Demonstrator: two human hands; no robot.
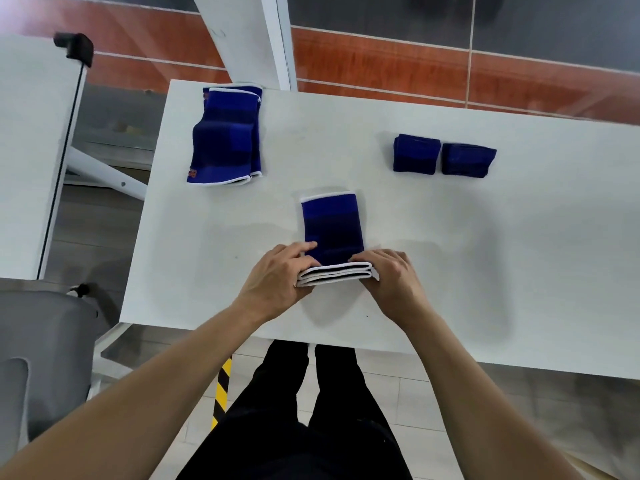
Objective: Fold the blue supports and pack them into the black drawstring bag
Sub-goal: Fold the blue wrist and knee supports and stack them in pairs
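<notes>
A blue elastic support with white-trimmed ends (332, 233), at frame centre on the white table (450, 271), is pinched at its near edge by the left hand (277, 275) and right hand (391, 275).

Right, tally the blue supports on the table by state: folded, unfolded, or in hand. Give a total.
Folded small: 2, one beside another at the far right.
Unfolded, lying in an overlapping pile: 2, top one and the one under it.
Being folded: 1, held by the left hand and right hand.
Total: 5. No black bag is in view.
</notes>
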